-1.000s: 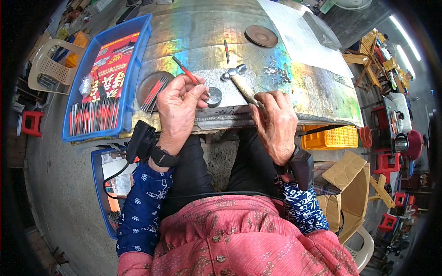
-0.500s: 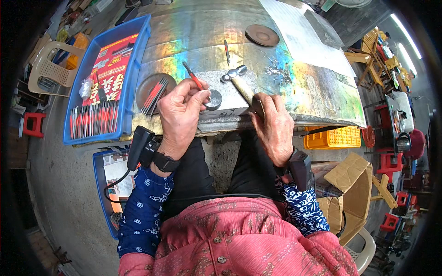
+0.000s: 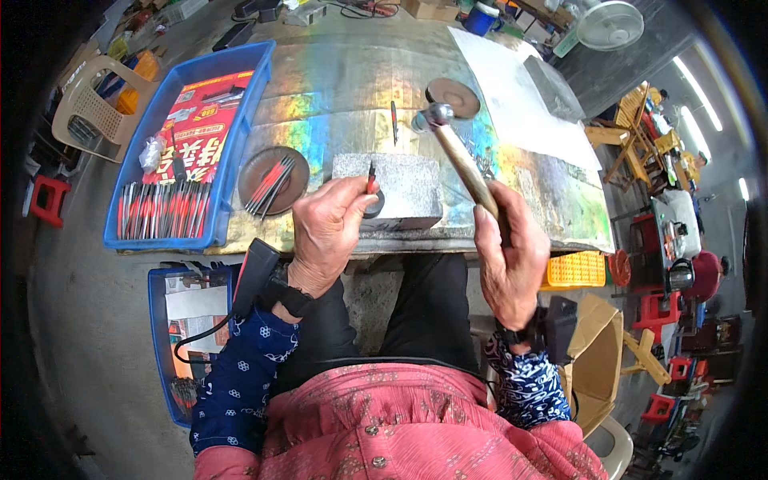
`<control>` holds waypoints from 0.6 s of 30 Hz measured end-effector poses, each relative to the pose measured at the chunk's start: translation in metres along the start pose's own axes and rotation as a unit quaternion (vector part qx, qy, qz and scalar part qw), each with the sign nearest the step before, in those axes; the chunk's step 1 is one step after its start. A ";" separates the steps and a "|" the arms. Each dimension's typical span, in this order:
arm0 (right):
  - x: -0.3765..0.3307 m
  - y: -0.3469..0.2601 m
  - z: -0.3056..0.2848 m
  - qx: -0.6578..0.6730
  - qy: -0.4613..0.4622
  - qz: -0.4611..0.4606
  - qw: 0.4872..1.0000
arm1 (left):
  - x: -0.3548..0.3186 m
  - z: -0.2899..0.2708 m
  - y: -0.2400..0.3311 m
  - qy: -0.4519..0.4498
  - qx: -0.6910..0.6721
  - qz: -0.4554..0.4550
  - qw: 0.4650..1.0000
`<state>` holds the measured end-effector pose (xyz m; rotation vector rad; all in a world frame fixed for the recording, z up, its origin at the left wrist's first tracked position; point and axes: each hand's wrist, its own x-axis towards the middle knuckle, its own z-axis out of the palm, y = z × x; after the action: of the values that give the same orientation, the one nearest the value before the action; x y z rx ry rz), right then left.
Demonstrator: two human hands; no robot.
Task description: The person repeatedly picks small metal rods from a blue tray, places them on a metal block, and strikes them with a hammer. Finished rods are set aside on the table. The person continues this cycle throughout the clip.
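Observation:
My left hand (image 3: 326,232) pinches a slim red-and-black pointed tool (image 3: 373,180), its dark tip upward, over the near left part of a grey block (image 3: 412,180). A small black round disc (image 3: 374,206) sits on that block, partly hidden by my fingers. Wrapped round the wooden handle of a hammer (image 3: 464,162) is my right hand (image 3: 514,260); the hammer's metal head is raised beyond the block's right side. On the left, a brown dish (image 3: 260,164) holds several similar red-and-black tools. Another single slim tool (image 3: 394,122) lies behind the block.
A blue tray (image 3: 268,76) at the left holds rows of red-and-black tools and red printed card. Small metal pins (image 3: 486,160) lie partly behind the hammer. Farther back are another brown dish (image 3: 456,90) and a white sheet (image 3: 520,104). A cardboard box (image 3: 596,352) stands at lower right.
My right hand has moved right and lifted the hammer off the block. The tool in my left hand has swung from slanting left to nearly straight.

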<state>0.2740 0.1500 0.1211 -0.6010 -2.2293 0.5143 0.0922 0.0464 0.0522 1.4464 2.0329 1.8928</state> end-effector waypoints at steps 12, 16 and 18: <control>0.021 -0.052 -0.042 -0.012 -0.108 -0.078 0.991 | -0.002 0.003 -0.003 0.011 0.007 0.002 1.000; 0.015 -0.064 -0.050 0.070 0.033 -0.092 0.993 | -0.003 0.004 -0.004 0.017 0.027 0.015 0.999; 0.018 -0.058 -0.043 0.055 -0.018 -0.092 0.994 | -0.003 0.003 -0.004 0.009 0.017 0.009 1.000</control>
<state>0.2806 0.1209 0.1898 -0.3274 -2.2463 0.5519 0.0933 0.0479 0.0468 1.4651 2.0782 1.8931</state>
